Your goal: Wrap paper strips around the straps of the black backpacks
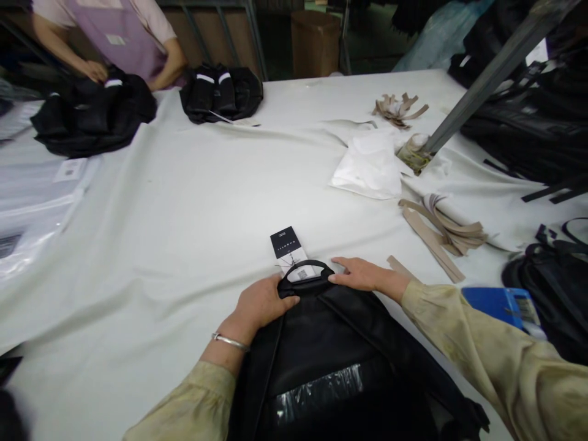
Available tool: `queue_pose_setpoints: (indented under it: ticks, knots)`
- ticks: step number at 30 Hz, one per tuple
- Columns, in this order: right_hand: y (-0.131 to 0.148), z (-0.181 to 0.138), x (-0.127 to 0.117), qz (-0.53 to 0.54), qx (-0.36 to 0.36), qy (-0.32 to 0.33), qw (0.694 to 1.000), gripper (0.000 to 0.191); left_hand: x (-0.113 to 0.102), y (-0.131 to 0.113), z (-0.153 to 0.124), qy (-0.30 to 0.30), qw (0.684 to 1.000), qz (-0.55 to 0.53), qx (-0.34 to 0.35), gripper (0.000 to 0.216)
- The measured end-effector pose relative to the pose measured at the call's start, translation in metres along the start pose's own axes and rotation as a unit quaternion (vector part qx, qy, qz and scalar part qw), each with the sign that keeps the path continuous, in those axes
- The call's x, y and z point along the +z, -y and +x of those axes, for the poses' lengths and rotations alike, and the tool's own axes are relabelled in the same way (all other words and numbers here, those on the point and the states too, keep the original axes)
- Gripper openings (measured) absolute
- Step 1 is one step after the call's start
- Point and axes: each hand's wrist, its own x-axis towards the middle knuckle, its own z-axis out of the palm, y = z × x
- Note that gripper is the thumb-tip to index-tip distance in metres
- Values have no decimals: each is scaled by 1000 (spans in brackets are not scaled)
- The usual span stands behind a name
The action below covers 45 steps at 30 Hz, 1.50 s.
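Observation:
A black backpack [331, 337] lies at the table's near edge, its straps facing up and its top pointing away from me. My left hand [261, 301] grips the top left corner beside the carry handle [307, 264], thumb on top and the other fingers mostly hidden. At the handle's right end, my right hand [358, 274] holds the backpack's top edge between thumb and fingers. A black-and-white hang tag [285, 242] sticks out past the handle onto the table cloth. Shiny clear plastic [319, 392] shows across the backpack's lower panel.
Beige strips [443, 229] and a white plastic bag [367, 162] lie to the right, near a slanted metal post [487, 79]. A blue item [493, 305] sits beside black bags [551, 288]. Across the table, a co-worker [124, 37] handles a black bag [96, 116]. Clear plastic packaging [37, 196] lies left.

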Motion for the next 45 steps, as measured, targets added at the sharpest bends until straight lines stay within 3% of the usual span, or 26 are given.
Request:
queue_pose_setpoints:
  ticks: [3, 5, 7, 11, 14, 16, 19, 23, 27, 29, 31, 34, 38, 45]
  knots:
    - [-18, -39, 28, -66, 42, -109, 991, 69, 24, 2, -23, -157, 985, 35, -62, 80]
    - [-25, -55, 51, -116, 48, -175, 977, 63, 37, 0, -37, -262, 962, 65, -50, 77]
    - [-25, -62, 65, -143, 53, -221, 963, 60, 43, -4, -51, -298, 950, 87, -10, 63]
    - [-11, -67, 69, -177, -20, -269, 947, 57, 52, -15, -91, -254, 960, 105, 61, 54]
    - [1, -71, 74, -206, -138, -233, 940, 66, 78, -13, -133, -208, 967, 119, 91, 62]
    - [2, -71, 81, -216, -171, -200, 940, 73, 99, -7, -153, -187, 969, 128, 95, 68]
    - [-1, -62, 86, -227, -157, -177, 945, 76, 113, -2, -158, -169, 972, 137, 91, 73]
    - [8, -63, 73, -250, -142, -159, 945, 72, 98, -16, -152, -168, 972, 139, 85, 76]
    - [30, -126, 84, -242, -181, -175, 937, 65, 105, -39, -200, -188, 969, 131, 94, 62]
    - [34, -179, 110, -218, -253, -135, 933, 66, 125, -44, -241, -147, 969, 116, 163, 65]
    - [28, -231, 143, -198, -306, -56, 930, 72, 147, -44, -280, -91, 966, 101, 218, 79]
    - [9, -279, 185, -210, -267, 3, 940, 91, 171, -39, -312, -64, 971, 100, 206, 93]
    - [-4, -282, 195, -218, -215, -6, 952, 97, 168, -37, -310, -61, 975, 95, 191, 84]
    - [19, -258, 159, -194, -188, -13, 963, 63, 130, -38, -288, -25, 987, 32, 157, 61]
